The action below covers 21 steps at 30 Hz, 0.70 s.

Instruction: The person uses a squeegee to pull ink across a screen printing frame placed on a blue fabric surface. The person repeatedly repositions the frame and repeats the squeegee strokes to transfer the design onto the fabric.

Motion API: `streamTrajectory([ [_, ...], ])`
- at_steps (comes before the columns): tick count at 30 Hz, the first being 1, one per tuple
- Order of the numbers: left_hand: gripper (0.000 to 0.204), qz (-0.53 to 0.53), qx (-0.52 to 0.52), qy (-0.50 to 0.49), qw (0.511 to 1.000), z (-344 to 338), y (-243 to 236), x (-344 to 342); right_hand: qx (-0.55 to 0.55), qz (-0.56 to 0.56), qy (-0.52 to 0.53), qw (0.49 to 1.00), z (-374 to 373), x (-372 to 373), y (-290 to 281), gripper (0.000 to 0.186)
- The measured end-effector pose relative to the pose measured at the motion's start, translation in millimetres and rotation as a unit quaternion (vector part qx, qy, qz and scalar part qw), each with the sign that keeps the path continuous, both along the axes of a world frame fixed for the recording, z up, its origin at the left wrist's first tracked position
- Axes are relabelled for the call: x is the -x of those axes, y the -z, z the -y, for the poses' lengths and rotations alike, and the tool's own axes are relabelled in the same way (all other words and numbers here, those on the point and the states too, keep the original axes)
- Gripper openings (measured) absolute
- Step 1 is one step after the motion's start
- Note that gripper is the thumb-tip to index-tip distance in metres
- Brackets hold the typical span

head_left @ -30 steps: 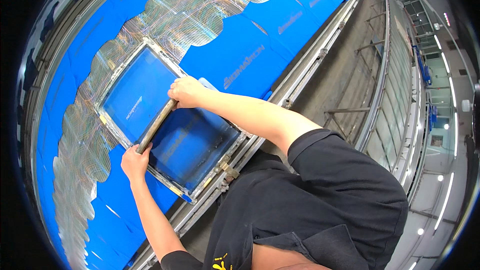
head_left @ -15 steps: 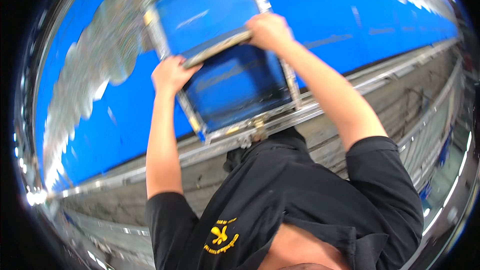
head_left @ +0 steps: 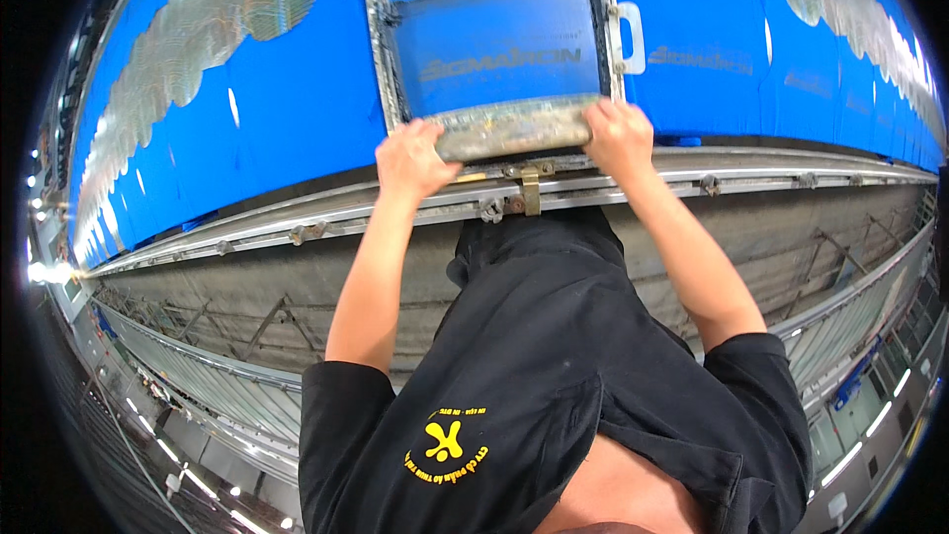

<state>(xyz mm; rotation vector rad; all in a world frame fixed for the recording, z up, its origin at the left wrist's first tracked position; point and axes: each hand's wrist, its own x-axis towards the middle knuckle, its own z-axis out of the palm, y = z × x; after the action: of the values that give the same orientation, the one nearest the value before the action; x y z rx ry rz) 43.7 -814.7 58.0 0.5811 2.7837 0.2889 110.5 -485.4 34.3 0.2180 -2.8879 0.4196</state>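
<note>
My left hand and my right hand grip the two ends of a long worn squeegee, smeared with dried ink. The squeegee lies crosswise at the near end of a screen printing frame, between its metal side rails. Through the frame's dark, see-through mesh blue shows, with faint dark lettering. Fingers of both hands curl over the squeegee, so its ends are partly hidden. Beneath the frame spreads a bright blue sheet.
A white loop handle sticks out from the frame's right side. Along the table's near edge runs a metal rail with small knobs and a brass-coloured bracket. Silvery, wavy-edged areas border the blue. Another long table stands behind me.
The squeegee has come from mid-frame to the frame's near end, with both hands still on it. The view has turned and steadied, so the frame now looks upright rather than slanted.
</note>
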Motion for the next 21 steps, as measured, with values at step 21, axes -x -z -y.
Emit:
streamTrajectory([
  [21, 0.06, 0.015, 0.043, 0.057, 0.997, -24.9, -1.1, 197.4, -0.111, 0.183, 0.038, 0.976, -17.0, 200.5, -26.7, 0.048],
])
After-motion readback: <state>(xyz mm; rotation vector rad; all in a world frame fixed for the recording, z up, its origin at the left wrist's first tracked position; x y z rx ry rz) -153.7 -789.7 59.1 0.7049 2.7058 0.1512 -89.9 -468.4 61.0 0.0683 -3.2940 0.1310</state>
